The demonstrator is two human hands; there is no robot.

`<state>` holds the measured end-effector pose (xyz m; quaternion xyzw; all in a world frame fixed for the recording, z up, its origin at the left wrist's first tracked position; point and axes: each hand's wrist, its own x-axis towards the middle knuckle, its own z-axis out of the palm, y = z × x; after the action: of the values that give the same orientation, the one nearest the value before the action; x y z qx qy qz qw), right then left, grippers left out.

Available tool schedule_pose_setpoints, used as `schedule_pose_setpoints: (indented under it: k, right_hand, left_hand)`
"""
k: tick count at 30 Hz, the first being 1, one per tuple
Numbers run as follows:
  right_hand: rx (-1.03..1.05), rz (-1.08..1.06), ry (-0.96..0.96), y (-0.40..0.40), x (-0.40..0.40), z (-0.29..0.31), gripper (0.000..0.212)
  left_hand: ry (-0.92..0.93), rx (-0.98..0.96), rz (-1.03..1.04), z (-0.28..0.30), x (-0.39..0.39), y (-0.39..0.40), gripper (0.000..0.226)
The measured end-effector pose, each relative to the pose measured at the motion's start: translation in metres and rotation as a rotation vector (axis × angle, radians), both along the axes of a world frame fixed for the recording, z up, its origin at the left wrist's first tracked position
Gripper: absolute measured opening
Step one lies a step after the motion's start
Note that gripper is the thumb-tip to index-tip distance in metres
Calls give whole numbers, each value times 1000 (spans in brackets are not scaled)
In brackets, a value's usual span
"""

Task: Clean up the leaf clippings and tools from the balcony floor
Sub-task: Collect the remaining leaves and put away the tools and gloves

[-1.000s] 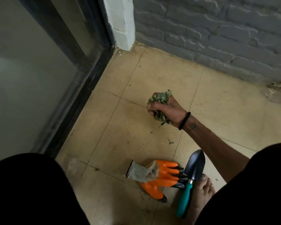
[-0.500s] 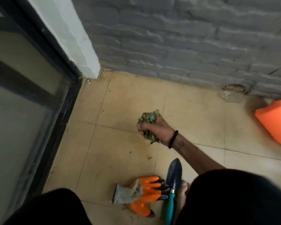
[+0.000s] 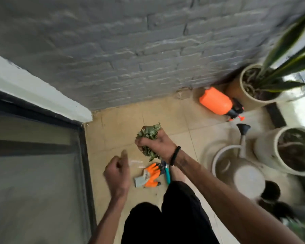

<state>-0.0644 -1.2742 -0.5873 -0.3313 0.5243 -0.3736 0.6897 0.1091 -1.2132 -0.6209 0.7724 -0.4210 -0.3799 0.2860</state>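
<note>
Roughly halfway, by the look of it: your right hand is clenched round a full wad of leaf clippings, held above the balcony floor near the centre of view. Your left hand, at about 8 o'clock from the right, is blurred, its fingers loosely curled with nothing visible in them. Still on the floor, at 6 o'clock just below the clippings, lie the orange gloves with the teal-handled trowel touching them. You have the leaves gathered but not yet disposed of, and no tool has been picked up.
</note>
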Motion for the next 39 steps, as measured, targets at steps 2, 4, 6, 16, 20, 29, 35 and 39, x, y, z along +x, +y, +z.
schedule_pose_setpoints:
  k: [2,4,6,16,20,29,35,39]
  right_hand:
    - [-9,-128,23,31,-3,62,15]
    - [-24,-262,29,62,-3,116,13]
    - [-23,-406,60,97,-7,174,16]
    - [-178,-1086,438,323,-59,389,27]
    - [-233,-1459,654,462,-98,448,25]
    - [-109,-2234,1133,859,-158,514,20]
    - [56,-2573,1518,1089,-138,560,19]
    - [272,-2760,1580,1184,-106,553,17]
  left_hand:
    - [145,32,27,65,-34,3,62]
    - [300,46,81,135,-64,15,57]
    - [448,118,96,203,-87,36,48]
    - [813,352,-119,414,-196,226,31]
    - [859,452,-419,460,-252,356,55]
    - [958,813,-1216,530,-351,757,45]
    - [1085,1156,-1749,588,-344,997,53]
    - [963,1402,-1967,580,-327,1100,29]
